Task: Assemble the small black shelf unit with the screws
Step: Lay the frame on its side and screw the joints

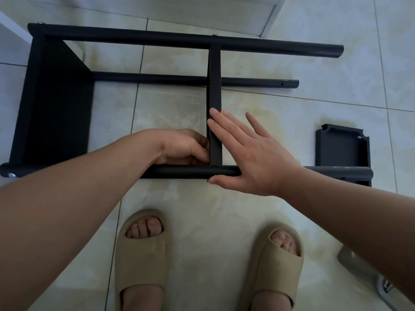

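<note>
- The small black shelf unit of tubular metal posts and flat panels is found lying on its side on the pale tiled floor, partly assembled.
- One end panel is fitted at the left. A narrow black middle shelf panel is seen edge-on, its long axis running away from the person.
- The near black round post runs left to right, square to that panel. Their joint lies directly between the two hands.
- The left hand is set against the panel's left face at the joint. Its grip is curled tight, and it cannot be told whether anything is held.
- The right hand is laid flat on the panel's right face, grip fully spread and holding nothing, with the thumb along the post.
- The left hand is judged nearer the joint, so fastening there would fall to it.
- A loose black flat shelf panel is noted at the right, beyond the post's free end, not yet fitted.
</note>
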`<state>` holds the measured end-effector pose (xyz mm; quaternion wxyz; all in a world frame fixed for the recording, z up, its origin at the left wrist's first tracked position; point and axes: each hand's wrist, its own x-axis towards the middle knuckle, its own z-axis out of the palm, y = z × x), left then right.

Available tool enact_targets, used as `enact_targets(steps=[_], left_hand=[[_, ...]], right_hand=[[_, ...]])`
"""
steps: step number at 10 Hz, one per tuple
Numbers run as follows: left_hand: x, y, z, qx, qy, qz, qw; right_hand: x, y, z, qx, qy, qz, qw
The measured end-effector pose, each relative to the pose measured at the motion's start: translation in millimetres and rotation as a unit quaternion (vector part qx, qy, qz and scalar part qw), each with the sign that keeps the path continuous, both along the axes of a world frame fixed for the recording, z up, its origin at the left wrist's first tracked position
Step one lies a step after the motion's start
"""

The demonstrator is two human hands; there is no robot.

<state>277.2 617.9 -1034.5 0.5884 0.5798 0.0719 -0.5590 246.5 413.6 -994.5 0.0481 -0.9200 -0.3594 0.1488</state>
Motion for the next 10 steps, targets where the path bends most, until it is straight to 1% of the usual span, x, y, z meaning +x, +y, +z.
enact_targets(steps=[2,3,4,8,10], left_hand=[[0.2,1.8,-1.3,-0.019,0.001,0.007,1.000],[-0.2,2.7,-3.3,-0.028,0.014,0.002,1.000],[-1.5,1.8,-5.1,-0.029,0.012,-0.022,0.999],[11.0,-0.9,1.5,0.025,0.019,-0.044,0.999],[6.7,1.1,-2.2,0.010,0.025,-0.027,0.999]], right_hand=[[-0.2,0.0,0.9,0.003,0.000,0.000,1.000],[-0.5,0.1,1.0,0.004,-0.002,0.000,1.000],[-0.9,0.2,0.8,0.006,0.000,-0.002,1.000],[0.3,0.6,0.8,-0.006,-0.001,-0.002,1.000],[-0.1,0.7,0.3,-0.002,-0.003,-0.001,1.000]])
